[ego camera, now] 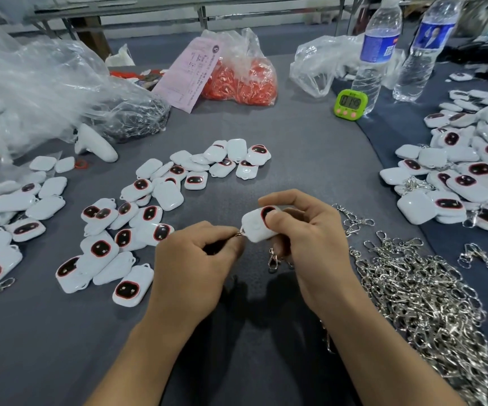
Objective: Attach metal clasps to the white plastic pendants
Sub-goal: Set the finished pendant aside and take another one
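My right hand [304, 230] grips a white plastic pendant [256, 227] with a dark red-rimmed window, thumb over the window. My left hand [199, 256] pinches a small metal ring [239, 234] at the pendant's corner loop. A metal clasp [272, 259] hangs below the pendant, beside my right fingers. Several loose white pendants [137, 212] lie to the left and centre on the grey cloth. A large heap of silver metal clasps [421, 291] lies to the right of my right arm.
Another pile of pendants [465, 177], some with clasps on, sits at the far right. Behind stand a green timer [351, 104], two water bottles [376, 51], a bag of orange parts [242, 80] with a pink slip, and clear plastic bags [32, 83] at the left.
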The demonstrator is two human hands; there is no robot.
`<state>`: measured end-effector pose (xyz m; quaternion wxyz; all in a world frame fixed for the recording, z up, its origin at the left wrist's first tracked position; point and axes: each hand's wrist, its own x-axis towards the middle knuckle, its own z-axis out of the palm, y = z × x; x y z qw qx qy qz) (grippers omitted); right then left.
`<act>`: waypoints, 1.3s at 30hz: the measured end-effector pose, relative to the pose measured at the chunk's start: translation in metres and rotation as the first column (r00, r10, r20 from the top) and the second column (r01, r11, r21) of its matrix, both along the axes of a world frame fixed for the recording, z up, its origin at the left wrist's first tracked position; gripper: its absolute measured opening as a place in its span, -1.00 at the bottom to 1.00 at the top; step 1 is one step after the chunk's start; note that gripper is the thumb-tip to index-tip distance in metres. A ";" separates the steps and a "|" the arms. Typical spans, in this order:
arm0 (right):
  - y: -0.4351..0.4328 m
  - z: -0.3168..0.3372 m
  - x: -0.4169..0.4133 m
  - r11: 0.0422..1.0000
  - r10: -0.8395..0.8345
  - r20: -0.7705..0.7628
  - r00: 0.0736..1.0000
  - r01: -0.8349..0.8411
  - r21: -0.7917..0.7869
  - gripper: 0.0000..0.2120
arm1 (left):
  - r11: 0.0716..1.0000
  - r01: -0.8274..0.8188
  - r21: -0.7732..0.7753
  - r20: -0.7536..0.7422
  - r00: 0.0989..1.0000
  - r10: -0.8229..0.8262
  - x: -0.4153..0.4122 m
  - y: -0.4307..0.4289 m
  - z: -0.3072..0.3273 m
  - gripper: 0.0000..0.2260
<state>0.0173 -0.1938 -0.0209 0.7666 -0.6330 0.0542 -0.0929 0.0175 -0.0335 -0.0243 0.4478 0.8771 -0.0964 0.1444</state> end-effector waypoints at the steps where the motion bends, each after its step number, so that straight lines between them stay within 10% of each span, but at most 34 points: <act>1: -0.001 0.000 0.000 1.000 -0.004 -0.004 1.000 0.004 0.010 -0.76 | 0.998 -0.012 -0.067 -0.027 1.000 0.010 0.001 0.000 0.001 -0.85; 9: 0.001 0.002 -0.001 0.999 -0.013 -0.024 1.000 0.013 0.030 -0.76 | 0.932 -0.076 -0.354 -0.163 0.986 0.018 0.000 -0.004 0.005 -0.84; 23: 0.014 -0.007 -0.009 0.929 0.026 0.096 0.995 0.012 -0.371 -0.80 | 0.917 -0.082 0.392 0.149 0.989 0.025 -0.005 0.002 -0.002 -0.94; 32: 0.002 0.005 -0.001 0.985 0.033 -0.129 0.991 -0.010 0.174 -0.77 | 0.920 -0.005 -0.393 -0.260 0.960 -0.106 0.001 -0.005 0.007 -0.76; 39: 0.003 0.004 -0.002 0.993 0.033 -0.071 0.997 -0.024 0.118 -0.75 | 0.973 0.014 -0.228 -0.136 0.990 -0.046 0.000 -0.002 0.004 -0.79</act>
